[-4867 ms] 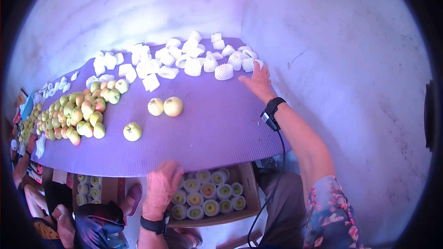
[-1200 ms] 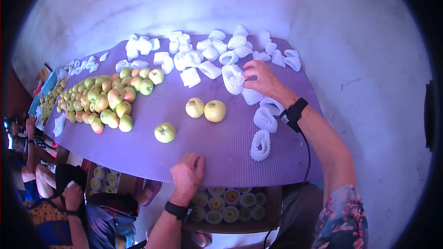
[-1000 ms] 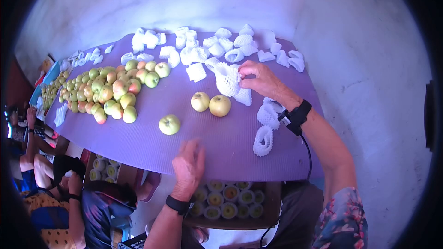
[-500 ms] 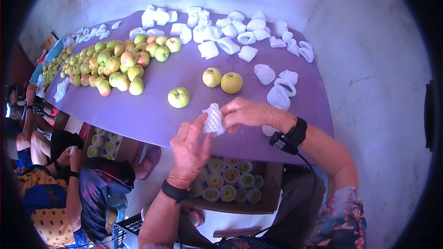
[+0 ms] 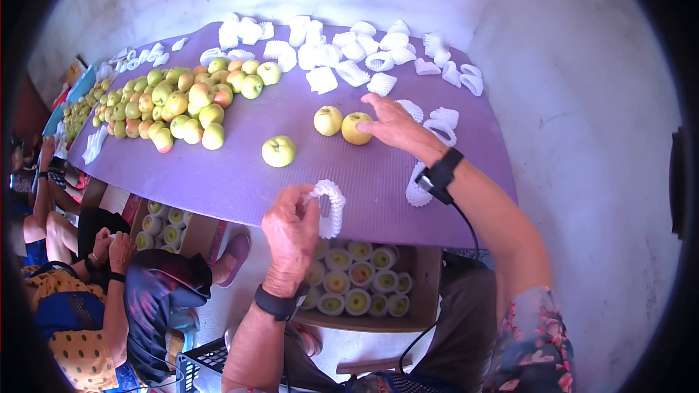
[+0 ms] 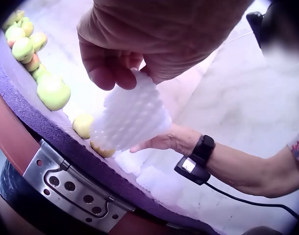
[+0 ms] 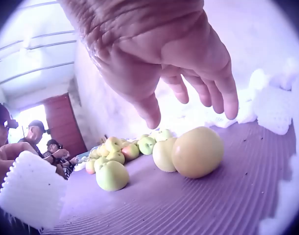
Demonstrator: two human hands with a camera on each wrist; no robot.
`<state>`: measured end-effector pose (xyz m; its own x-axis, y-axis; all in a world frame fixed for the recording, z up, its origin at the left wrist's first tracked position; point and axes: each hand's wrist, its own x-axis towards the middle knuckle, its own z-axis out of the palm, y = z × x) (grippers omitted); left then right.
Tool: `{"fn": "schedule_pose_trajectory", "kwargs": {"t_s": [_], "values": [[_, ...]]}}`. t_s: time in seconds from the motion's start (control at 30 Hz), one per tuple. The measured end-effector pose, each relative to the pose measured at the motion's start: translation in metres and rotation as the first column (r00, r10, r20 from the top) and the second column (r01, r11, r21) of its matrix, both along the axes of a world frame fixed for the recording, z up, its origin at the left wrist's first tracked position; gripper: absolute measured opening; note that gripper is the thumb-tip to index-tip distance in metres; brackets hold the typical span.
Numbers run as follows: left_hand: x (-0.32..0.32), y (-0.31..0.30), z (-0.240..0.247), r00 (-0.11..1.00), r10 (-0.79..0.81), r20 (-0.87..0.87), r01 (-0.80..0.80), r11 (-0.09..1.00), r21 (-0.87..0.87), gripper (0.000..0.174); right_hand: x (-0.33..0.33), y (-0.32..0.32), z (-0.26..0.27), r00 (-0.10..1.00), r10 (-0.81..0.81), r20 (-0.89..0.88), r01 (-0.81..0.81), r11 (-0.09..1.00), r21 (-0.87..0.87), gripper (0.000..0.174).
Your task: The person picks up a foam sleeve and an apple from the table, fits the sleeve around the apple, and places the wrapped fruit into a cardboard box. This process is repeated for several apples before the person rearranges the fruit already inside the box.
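My left hand (image 5: 290, 229) pinches a white foam fruit net (image 5: 333, 209) by its edge, over the front of the purple mat; the net's mouth stands open in the head view. In the left wrist view, thumb and fingertips grip the top of the net (image 6: 132, 115). My right hand (image 5: 397, 127) reaches over two yellow apples (image 5: 356, 129) that sit side by side. Seen from the right wrist, its fingers are spread and bent downward above the nearer yellow apple (image 7: 197, 152), with air between. A single green apple (image 5: 279, 151) lies to their left.
A heap of apples (image 5: 175, 102) covers the mat's left. Foam nets (image 5: 320, 54) lie scattered along the back, and several more (image 5: 440, 127) by my right forearm. Below the mat's front edge stands a carton (image 5: 419, 306) of netted apples. Another person (image 5: 80, 320) sits at left.
The right hand picked up a foam net from the right side and brought it to the left hand, which took it. The right hand then let go and moved out to the yellow apples.
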<state>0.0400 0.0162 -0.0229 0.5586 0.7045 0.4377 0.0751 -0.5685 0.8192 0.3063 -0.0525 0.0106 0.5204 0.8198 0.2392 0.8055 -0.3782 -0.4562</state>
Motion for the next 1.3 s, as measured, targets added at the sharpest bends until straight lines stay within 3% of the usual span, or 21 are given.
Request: {"fn": "schedule_pose_trajectory", "kwargs": {"t_s": [0.1, 0.2, 0.3, 0.4, 0.5, 0.63, 0.77, 0.8, 0.9, 0.97, 1.03, 1.07, 1.13, 1.3], "values": [[-0.002, -0.005, 0.003, 0.998, 0.007, -0.061, -0.01, 0.999, -0.047, 0.017, 0.008, 0.025, -0.022, 0.983, -0.113, -0.142, 0.102, 0.991, -0.081, 0.071], [-0.007, -0.009, 0.007, 0.996, 0.023, -0.087, -0.026, 0.999, -0.033, 0.019, 0.003, 0.031, -0.021, 0.972, -0.17, -0.163, 0.116, 0.947, -0.299, 0.07], [-0.014, -0.012, 0.014, 0.987, 0.011, -0.159, -0.026, 0.995, -0.093, 0.018, -0.004, 0.023, -0.016, 0.957, -0.191, -0.218, 0.143, 0.966, -0.216, 0.067], [-0.016, -0.008, 0.004, 0.998, 0.055, 0.039, -0.059, 0.992, 0.111, 0.015, -0.016, 0.014, -0.008, 0.954, -0.164, -0.252, 0.114, 0.973, -0.202, 0.066], [-0.023, -0.005, 0.009, 0.993, 0.08, -0.084, -0.082, 0.996, -0.024, 0.017, -0.027, 0.003, 0.002, 0.977, -0.081, -0.198, 0.072, 0.996, -0.049, 0.06], [-0.025, 0.003, 0.005, 0.987, 0.102, -0.121, -0.102, 0.995, 0.011, 0.02, -0.075, -0.028, 0.051, 0.954, 0.053, -0.295, -0.012, 0.991, 0.137, 0.064], [-0.022, -0.008, 0.02, 0.967, 0.109, -0.231, -0.118, 0.993, -0.025, 0.021, -0.12, -0.06, 0.057, 0.765, 0.21, -0.609, 0.015, 0.939, 0.343, 0.07], [-0.021, -0.009, 0.019, 0.966, 0.098, -0.239, -0.108, 0.994, -0.028, 0.021, -0.127, -0.066, 0.051, 0.649, 0.268, -0.712, 0.034, 0.925, 0.379, 0.069], [-0.015, -0.01, 0.012, 0.971, 0.052, -0.234, -0.06, 0.998, -0.029, 0.026, -0.137, -0.081, 0.015, 0.436, 0.447, -0.781, 0.129, 0.828, 0.546, 0.067], [-0.011, -0.013, 0.005, 0.983, -0.002, -0.185, -0.003, 1.0, -0.022, 0.03, -0.134, -0.088, 0.002, 0.381, 0.445, -0.81, 0.166, 0.829, 0.534, 0.06], [-0.007, -0.011, -0.01, 0.992, -0.012, -0.129, 0.028, 0.992, 0.123, 0.027, -0.128, -0.096, -0.009, 0.327, 0.431, -0.841, 0.192, 0.841, 0.506, 0.058], [-0.004, -0.01, -0.014, 0.996, -0.019, -0.091, 0.037, 0.98, 0.196, 0.025, -0.126, -0.099, -0.01, 0.324, 0.432, -0.842, 0.193, 0.841, 0.506, 0.058], [-0.002, -0.012, -0.013, 0.989, -0.041, -0.143, 0.063, 0.986, 0.152, 0.024, -0.125, -0.103, -0.007, 0.322, 0.436, -0.84, 0.195, 0.838, 0.51, 0.056], [-0.001, -0.029, 0.003, 0.948, -0.035, -0.317, 0.056, 0.997, 0.057, 0.022, -0.135, -0.116, 0.006, 0.481, 0.438, -0.76, 0.104, 0.832, 0.545, 0.06]]}}
